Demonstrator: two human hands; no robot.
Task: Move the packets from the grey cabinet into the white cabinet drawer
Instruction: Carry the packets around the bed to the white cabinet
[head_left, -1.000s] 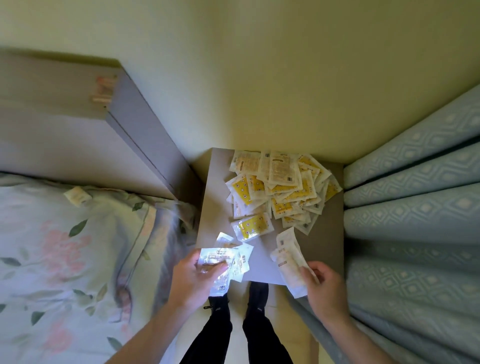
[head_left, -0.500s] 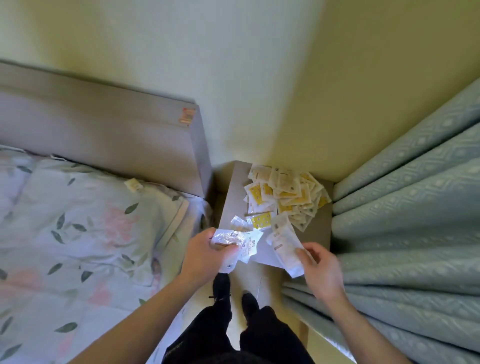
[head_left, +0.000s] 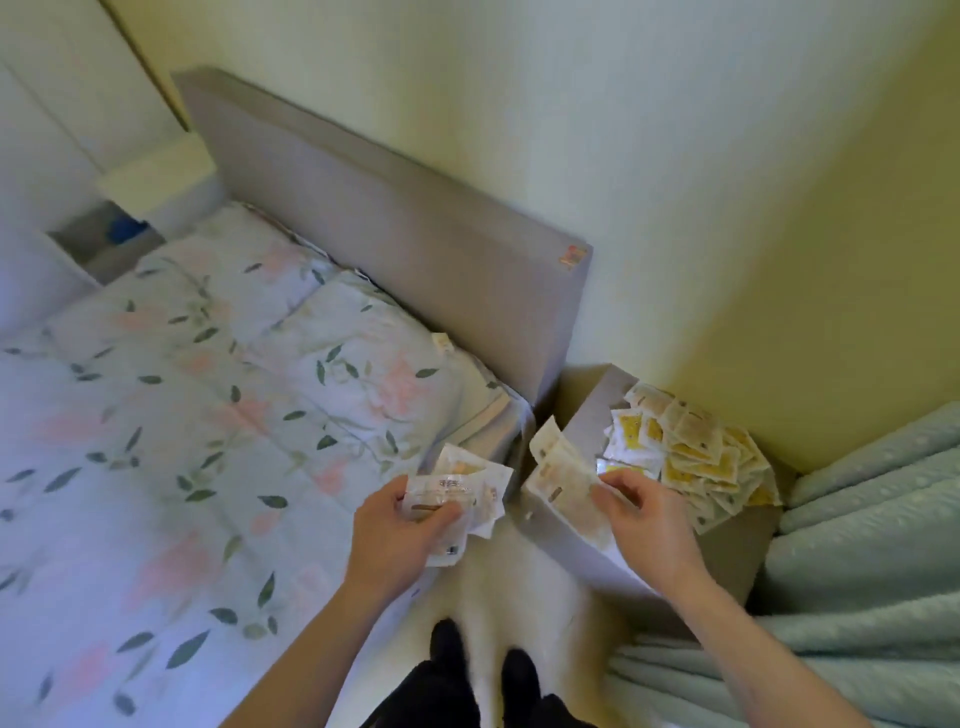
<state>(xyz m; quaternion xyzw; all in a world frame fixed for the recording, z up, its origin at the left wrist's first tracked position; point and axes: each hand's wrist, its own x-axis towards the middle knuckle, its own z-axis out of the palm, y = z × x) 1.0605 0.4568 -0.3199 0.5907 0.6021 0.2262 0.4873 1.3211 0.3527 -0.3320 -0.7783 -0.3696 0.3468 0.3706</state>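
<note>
Bedroom corner: pale yellow-green wall, bed with floral cover on the left, grey padded headboard along the wall, pale blue curtain on the right.

Grey cabinet stands wedged between bed and curtain. Its top serves as a worktop; a loose pile of packets, white and yellow, overlapping, lies toward the wall end.

Far left, beyond the bed, white cabinet with an open space below it; something blue inside, too blurred to name. Whether that is the target drawer cannot be told.

Left hand is clamped on a fanned bundle of packets, thumb on top, fingers under, held over the gap beside the bed edge. Right hand pinches a second bundle by its near edge, above the front of the grey cabinet; the sheaf sticks up and out to the left.

Handling, by judgement: packets look thin, flat, light, with slick wrapping. Fanned stacks likely slide against each other, so a loose pinch risks shedding one. Best hold seems across the stack's middle, thumb opposing fingers, edges squared first. No crush worry apparent.

Step in hand: probably gathering both bundles for the carry to the white cabinet. Much of the pile remains.
</note>
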